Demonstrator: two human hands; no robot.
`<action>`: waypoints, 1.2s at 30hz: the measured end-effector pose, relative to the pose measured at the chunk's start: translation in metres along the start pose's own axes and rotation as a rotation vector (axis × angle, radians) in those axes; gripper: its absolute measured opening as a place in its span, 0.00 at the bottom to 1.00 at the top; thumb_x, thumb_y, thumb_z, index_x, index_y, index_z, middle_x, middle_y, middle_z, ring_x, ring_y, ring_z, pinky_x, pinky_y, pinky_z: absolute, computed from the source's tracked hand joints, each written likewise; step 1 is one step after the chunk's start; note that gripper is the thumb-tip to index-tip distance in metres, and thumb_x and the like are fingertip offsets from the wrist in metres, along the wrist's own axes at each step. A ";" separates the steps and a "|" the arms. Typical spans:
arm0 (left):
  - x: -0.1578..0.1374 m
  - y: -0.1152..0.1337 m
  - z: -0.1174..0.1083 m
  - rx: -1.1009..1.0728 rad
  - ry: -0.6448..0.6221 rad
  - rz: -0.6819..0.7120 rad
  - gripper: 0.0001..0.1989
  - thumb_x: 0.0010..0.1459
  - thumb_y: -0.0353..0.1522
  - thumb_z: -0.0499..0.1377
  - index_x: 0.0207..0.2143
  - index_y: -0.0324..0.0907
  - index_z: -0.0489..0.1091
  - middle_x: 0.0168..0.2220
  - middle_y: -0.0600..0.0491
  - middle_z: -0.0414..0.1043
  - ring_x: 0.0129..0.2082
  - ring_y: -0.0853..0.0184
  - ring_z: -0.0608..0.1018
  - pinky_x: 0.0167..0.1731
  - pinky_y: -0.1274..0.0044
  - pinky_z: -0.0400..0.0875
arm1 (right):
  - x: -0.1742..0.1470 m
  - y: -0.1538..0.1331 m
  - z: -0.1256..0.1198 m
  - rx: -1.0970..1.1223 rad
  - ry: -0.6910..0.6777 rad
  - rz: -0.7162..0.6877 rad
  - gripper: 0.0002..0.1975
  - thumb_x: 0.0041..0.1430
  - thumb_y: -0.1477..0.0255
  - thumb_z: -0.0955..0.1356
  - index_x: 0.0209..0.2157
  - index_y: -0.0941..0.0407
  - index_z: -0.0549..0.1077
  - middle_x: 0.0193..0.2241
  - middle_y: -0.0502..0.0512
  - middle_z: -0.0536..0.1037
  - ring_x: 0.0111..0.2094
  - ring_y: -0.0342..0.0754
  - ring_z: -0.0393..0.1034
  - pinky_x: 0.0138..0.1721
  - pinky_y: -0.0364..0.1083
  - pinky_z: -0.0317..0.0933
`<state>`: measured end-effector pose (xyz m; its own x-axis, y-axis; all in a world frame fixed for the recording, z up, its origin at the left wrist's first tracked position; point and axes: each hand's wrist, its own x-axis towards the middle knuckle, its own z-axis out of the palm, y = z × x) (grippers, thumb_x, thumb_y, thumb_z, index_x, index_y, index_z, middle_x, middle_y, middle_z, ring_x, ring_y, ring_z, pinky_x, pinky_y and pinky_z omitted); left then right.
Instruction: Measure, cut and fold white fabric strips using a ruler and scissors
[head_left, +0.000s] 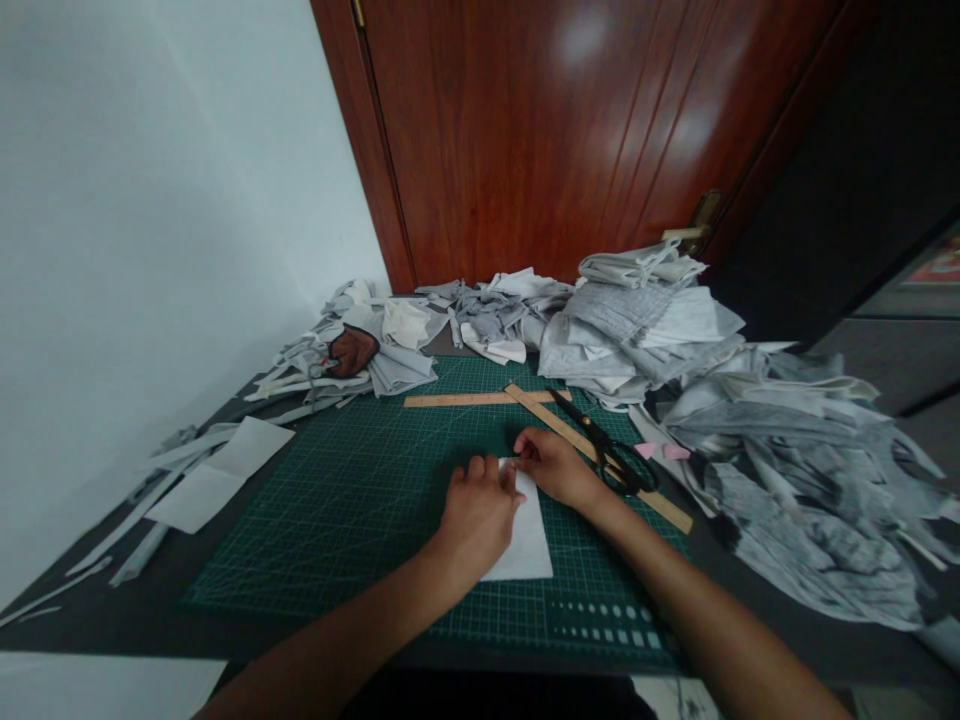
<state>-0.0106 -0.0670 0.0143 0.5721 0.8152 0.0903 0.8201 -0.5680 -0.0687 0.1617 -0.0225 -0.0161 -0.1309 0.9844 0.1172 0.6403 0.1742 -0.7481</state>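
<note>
A white cloth piece [531, 545] lies flat just below the centre of the frame, on a green cutting mat [360, 490]. Its long axis runs roughly up and down the frame, with the upper end under the fingers and the lower end toward the bottom edge. The left hand [480, 512] lies over the piece's left side and covers much of it; the right hand [553, 466] comes in at the upper right corner. Both are at the piece, the left overlapping more of it. The fingers of both hands are bent, and their tips meet near the upper edge; whether either one pinches the cloth or only presses it down cannot be told.

Black scissors [600, 440] rest across a slanted wooden ruler [555, 417], to the right of and above the piece, nearer the right hand. A second ruler [465, 399] lies level above the hands. Piles of grey cloth [817, 500] fill the right of the frame. The rulers carry marks too small to read; no brand or label is legible.
</note>
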 end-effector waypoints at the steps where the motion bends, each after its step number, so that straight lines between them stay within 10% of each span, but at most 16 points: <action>1: -0.003 0.001 0.000 -0.007 0.007 -0.012 0.21 0.70 0.40 0.56 0.60 0.38 0.71 0.47 0.38 0.73 0.47 0.48 0.71 0.41 0.61 0.69 | 0.000 0.000 -0.001 0.001 -0.005 0.000 0.06 0.57 0.78 0.72 0.33 0.54 0.72 0.27 0.46 0.77 0.29 0.46 0.71 0.33 0.44 0.59; 25: -0.007 -0.073 -0.022 -0.165 -0.134 0.390 0.33 0.59 0.37 0.69 0.65 0.56 0.67 0.62 0.50 0.69 0.65 0.50 0.66 0.64 0.59 0.60 | -0.007 -0.014 -0.017 -0.016 -0.252 -0.238 0.13 0.55 0.85 0.70 0.33 0.53 0.83 0.29 0.47 0.82 0.33 0.46 0.76 0.36 0.42 0.62; 36: -0.023 -0.021 -0.023 -0.174 -0.009 0.225 0.14 0.71 0.37 0.56 0.51 0.41 0.74 0.55 0.42 0.75 0.63 0.52 0.71 0.63 0.59 0.66 | -0.016 -0.020 -0.014 -0.157 -0.248 -0.116 0.04 0.53 0.77 0.75 0.28 0.54 0.80 0.26 0.49 0.79 0.30 0.47 0.71 0.29 0.43 0.55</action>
<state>-0.0408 -0.0760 0.0370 0.7402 0.6672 0.0830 0.6617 -0.7448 0.0858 0.1619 -0.0411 0.0064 -0.3781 0.9256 0.0187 0.7167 0.3054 -0.6270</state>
